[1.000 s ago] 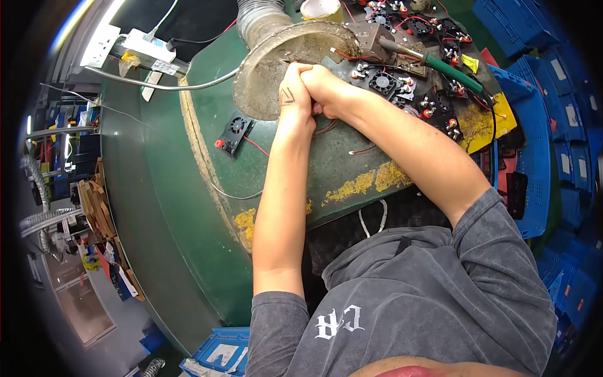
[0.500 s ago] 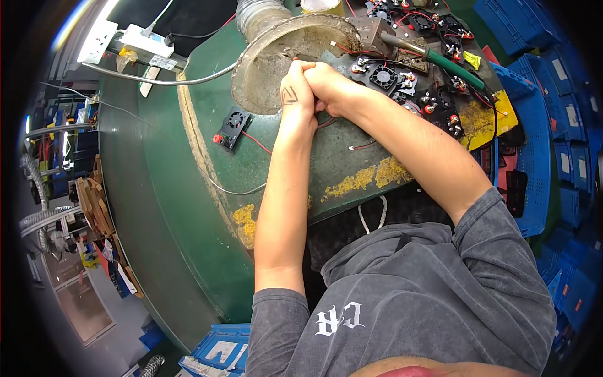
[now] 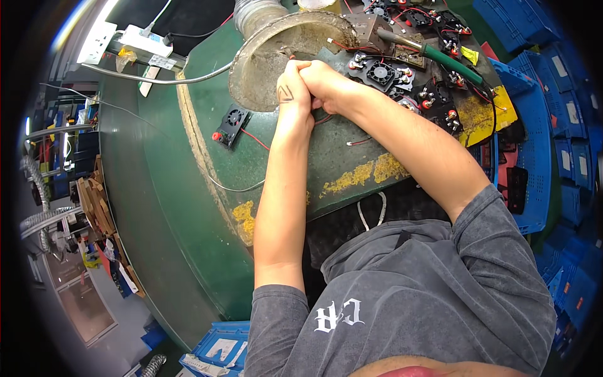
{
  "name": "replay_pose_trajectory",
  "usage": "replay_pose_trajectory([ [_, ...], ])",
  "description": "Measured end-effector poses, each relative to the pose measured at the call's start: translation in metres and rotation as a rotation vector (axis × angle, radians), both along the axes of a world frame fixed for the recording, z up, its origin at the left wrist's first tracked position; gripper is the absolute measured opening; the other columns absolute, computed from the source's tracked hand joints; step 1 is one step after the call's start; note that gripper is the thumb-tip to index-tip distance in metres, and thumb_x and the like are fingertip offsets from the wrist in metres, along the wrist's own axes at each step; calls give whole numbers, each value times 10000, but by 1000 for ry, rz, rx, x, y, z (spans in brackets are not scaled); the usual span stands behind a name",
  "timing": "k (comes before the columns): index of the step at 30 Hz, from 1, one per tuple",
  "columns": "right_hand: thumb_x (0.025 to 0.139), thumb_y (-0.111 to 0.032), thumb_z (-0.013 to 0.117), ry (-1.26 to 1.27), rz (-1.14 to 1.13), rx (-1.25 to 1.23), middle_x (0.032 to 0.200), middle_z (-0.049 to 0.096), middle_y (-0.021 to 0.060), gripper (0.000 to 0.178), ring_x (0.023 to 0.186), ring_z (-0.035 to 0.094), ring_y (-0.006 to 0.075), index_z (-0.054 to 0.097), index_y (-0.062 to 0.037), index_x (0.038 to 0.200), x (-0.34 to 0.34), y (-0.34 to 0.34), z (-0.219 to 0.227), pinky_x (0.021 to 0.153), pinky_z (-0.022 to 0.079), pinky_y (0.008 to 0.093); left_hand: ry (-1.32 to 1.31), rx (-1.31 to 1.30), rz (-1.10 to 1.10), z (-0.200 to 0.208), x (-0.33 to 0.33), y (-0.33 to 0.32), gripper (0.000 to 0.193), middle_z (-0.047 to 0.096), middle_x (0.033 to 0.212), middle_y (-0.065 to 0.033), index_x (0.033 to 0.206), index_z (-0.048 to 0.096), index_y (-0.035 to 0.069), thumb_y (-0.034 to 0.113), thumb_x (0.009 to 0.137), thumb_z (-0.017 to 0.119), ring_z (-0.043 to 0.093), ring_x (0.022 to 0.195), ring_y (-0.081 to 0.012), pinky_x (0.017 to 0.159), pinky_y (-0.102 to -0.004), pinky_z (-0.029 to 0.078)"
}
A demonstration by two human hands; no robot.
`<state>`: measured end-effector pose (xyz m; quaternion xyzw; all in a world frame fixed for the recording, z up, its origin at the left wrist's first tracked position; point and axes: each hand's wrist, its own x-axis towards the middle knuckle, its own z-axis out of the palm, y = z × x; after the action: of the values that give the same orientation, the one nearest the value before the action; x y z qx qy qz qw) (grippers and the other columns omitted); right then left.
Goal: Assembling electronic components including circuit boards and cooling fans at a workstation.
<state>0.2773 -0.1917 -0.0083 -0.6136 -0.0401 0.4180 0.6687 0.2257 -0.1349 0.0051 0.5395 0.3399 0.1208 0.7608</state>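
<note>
My left hand [image 3: 293,87] and my right hand [image 3: 323,83] are pressed together in front of the mouth of a grimy exhaust hood [image 3: 251,78]. Both are closed, and the fingers hide most of what they hold. A small red tip [image 3: 292,57] pokes out past the left fingers. Below the hands, a thin red wire [image 3: 323,120] comes out across the green tabletop. Left of my left wrist lies a black fan module [image 3: 231,126] with a red knob-like part and a red wire. Close to the right hand sits another black fan module [image 3: 380,74] with metal-and-red connectors.
A soldering iron with a green handle [image 3: 453,65] rests by a metal block [image 3: 372,34] at the right. Several fan modules crowd the far right. Blue crates [image 3: 534,144] stand beyond the table's right edge. A power strip [image 3: 146,41] is at the far left.
The table and hood have shifted slightly leftward in the picture. My hands stay joined at the hood and keep nearly the same pose.
</note>
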Motion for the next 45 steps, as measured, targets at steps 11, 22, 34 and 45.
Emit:
replay_pose_trajectory([
  [11, 914, -110, 538, -54, 197, 172, 673, 459, -12, 99, 503, 386, 74, 555, -92, 1009, -38, -88, 51, 426, 303, 266, -219, 121, -8, 25, -65, -15, 449, 677, 1135, -119, 1310, 583, -34, 324, 1041, 624, 669, 943, -174, 834, -319, 562],
  [22, 695, 63, 699, -1157, 289, -233, 999, 641, 190, 549, 820, 698, 356, 540, -3, 1217, -107, -159, 33, 695, 566, 407, -459, -44, 45, 9, -157, -51, 271, 725, 1071, -134, 1237, 674, -43, 43, 981, 705, 698, 854, -165, 783, -313, 588],
  [34, 656, 80, 705, -1079, 419, -190, 987, 622, 173, 552, 811, 689, 337, 555, 6, 1182, -125, -157, 16, 678, 548, 401, -397, -177, 158, -7, -183, -59, 225, 729, 1037, -106, 1151, 680, -45, 41, 953, 745, 710, 846, -160, 775, -299, 592],
  [45, 659, 57, 607, -772, 542, -67, 979, 527, 116, 647, 757, 515, 244, 508, 21, 1297, -125, -155, 17, 687, 458, 338, -369, -168, 169, -7, -188, -58, 184, 725, 1026, -86, 1120, 687, -35, 39, 961, 740, 692, 846, -134, 790, -272, 581],
])
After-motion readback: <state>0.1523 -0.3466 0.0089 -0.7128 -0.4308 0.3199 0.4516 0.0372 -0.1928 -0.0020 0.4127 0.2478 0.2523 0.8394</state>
